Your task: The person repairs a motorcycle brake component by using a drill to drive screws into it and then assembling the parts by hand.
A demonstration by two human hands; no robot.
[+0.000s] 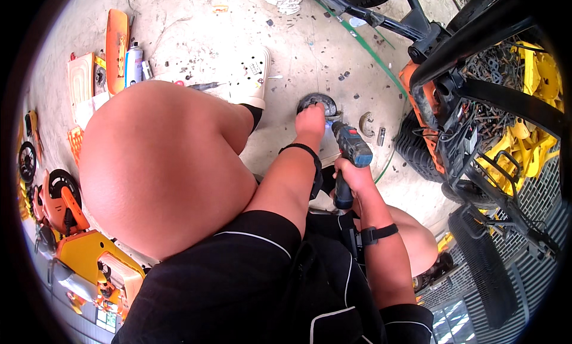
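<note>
On the concrete floor before me lies a round dark metal part, like a brake drum plate. My left hand is closed on its near edge; the fingertips are partly hidden. My right hand wraps round the grip of a cordless drill, black and blue-grey with a red mark. Its nose points at the right side of the round part, and a bluish light shines there. Whether the bit touches the part I cannot tell. Right of the drill rest a crescent-shaped metal piece and a small metal cylinder.
A black vehicle frame stands at the right, beside a heap of chains and metal bits and yellow parts. At the left are a spray can, an orange panel and a screwdriver. Small debris dots the floor.
</note>
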